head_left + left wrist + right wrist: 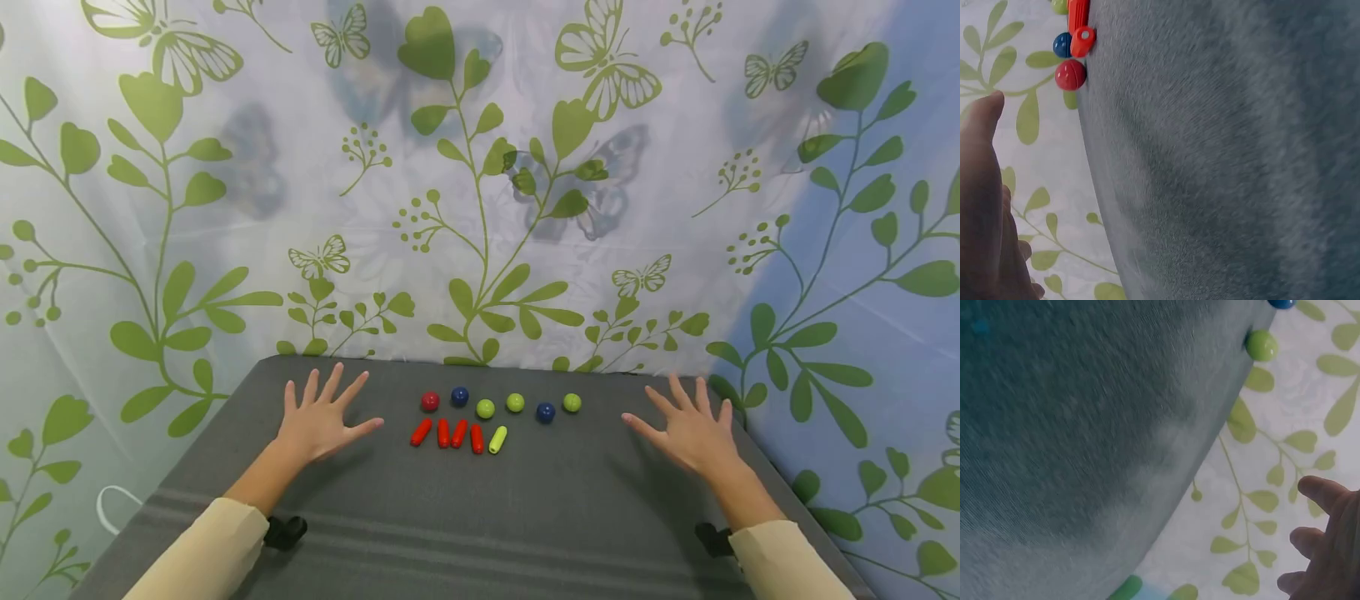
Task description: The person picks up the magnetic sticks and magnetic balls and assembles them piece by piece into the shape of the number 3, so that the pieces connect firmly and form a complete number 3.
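Observation:
My left hand (pixel 317 423) hovers over the left part of the grey table, fingers spread, holding nothing. Over on the right, my right hand (pixel 693 433) is spread the same way, also holding nothing. Between them a loose row of round beads runs along the back: a red ball (pixel 430 402), a dark blue ball (pixel 460 396), a second blue ball (pixel 546 412) and several green balls (pixel 485 408). In front of these lie several red cylinder beads (pixel 443 433) and one yellow-green cylinder bead (pixel 498 439). The red ball (pixel 1070 75) is nearest my left hand, a green ball (pixel 1262 345) nearest my right.
A dark grey cloth covers the table (pixel 450 517). Behind it and at both sides hangs a white curtain (pixel 517 250) printed with green leaves and butterflies. Black straps (pixel 285 532) show at both wrists beside the cream sleeves (pixel 202 550). A white loop (pixel 112 508) hangs at the left.

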Available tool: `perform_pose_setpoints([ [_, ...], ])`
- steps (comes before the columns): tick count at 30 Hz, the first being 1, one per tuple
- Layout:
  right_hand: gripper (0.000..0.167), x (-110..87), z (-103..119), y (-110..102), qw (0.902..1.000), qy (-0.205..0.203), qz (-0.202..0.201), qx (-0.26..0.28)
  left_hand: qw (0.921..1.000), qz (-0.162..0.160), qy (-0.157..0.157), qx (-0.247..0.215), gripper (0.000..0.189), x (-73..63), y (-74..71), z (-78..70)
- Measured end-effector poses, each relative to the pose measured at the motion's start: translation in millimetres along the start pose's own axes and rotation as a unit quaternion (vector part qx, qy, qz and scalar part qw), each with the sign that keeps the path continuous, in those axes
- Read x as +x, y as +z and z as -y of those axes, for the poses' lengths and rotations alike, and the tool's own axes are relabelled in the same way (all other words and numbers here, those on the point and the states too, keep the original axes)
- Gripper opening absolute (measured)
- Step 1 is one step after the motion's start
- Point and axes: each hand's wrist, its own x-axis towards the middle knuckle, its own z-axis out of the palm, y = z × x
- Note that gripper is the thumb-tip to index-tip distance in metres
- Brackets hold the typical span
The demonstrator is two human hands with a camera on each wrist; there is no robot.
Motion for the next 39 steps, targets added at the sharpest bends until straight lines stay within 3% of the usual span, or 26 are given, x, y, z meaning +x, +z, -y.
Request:
perform_pose_setpoints([
  [15, 0.085, -29.0, 30, 25, 0.9977, -0.052, -0.017, 0.042, 0.9985, -0.038, 0.033, -0.022, 0.092, -22.2, 19.3, -10.3],
  [28, 0.074, -45.6, 69, 42, 0.9924, -0.100, 0.000, 0.071, 0.9955, -0.022, 0.058, -0.071, 0.086, -42.4, 29.6, -35.6],
  [33, 0.072, -44.9, 81, 45, 0.9872, -0.119, 0.011, 0.106, 0.9939, -0.020, 0.070, -0.083, 0.085, -47.2, 30.5, -47.1],
  [39, 0.069, -37.5, 96, 49, 0.9749, -0.150, 0.013, 0.164, 0.9889, -0.044, 0.078, -0.118, 0.083, -49.9, 28.9, -57.0],
])
